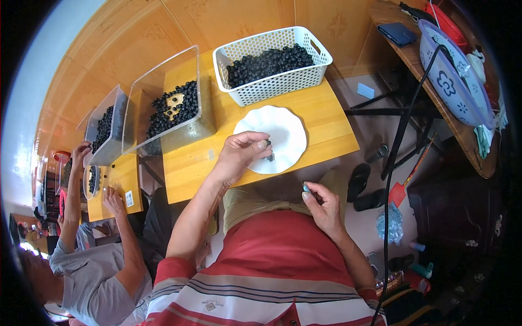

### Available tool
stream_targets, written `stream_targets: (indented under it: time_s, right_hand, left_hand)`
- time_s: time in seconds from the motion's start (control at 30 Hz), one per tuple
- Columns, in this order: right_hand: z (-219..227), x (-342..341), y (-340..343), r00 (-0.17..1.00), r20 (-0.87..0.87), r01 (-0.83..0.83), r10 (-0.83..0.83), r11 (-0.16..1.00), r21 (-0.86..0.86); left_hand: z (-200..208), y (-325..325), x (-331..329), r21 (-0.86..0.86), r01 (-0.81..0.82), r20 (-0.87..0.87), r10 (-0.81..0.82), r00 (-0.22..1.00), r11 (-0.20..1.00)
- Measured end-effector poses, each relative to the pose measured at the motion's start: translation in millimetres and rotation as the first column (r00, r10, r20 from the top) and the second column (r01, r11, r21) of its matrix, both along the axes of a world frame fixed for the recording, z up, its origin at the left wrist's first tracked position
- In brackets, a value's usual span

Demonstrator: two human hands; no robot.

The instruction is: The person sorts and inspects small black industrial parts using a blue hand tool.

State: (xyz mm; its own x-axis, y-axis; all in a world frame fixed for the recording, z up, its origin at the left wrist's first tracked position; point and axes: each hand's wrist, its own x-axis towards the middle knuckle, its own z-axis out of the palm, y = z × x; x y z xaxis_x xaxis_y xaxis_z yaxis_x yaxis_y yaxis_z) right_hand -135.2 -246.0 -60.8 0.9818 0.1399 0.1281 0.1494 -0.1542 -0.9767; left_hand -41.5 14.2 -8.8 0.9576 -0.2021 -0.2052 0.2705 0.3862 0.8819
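Observation:
My left hand (pixel 239 155) is over the white scalloped plate (pixel 288 127), thumb and fingers pinched on a dark, blueberry-like berry (pixel 268 142). Just below those fingertips shows another dark berry (pixel 270 158); whether it is held or lies on the plate I cannot tell. Off the table's front edge, above my lap, my right hand (pixel 323 206) is closed with a small bluish bit (pixel 306 188) at its fingertips, too small to name. Behind the plate stands a white perforated basket (pixel 261 95) heaped with dark berries (pixel 272 64).
Left of the basket, a clear plastic bin (pixel 204 127) holds more berries. A co-worker (pixel 103 271) sits at the left, hands by another berry bin (pixel 117 127) and a small tray (pixel 91 182). A black cable (pixel 401 130) hangs at right before a side table with a patterned basin (pixel 443 76).

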Motion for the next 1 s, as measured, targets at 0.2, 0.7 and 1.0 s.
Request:
stream_targets:
  time_s: [0.2,0.7,1.0]
  right_hand:
    - [-0.9,-2.6,-1.7,0.984,-0.18,0.015,-0.001,0.997,0.076]
    - [0.6,-0.6,-0.2,0.974,-0.228,0.03,-0.014,0.997,0.068]
    - [25.2,7.5,8.5,0.999,-0.043,-0.014,0.016,0.999,0.028]
  left_hand:
    - [-2.0,-4.0,-4.9,-0.064,0.031,0.061,-0.027,0.998,0.997]
    - [-0.5,-12.3,-22.1,-0.185,0.025,0.007,-0.024,1.0,0.982]
    - [-4.4,-19.9,-44.1,-0.337,-0.058,-0.116,0.019,0.993,0.94]
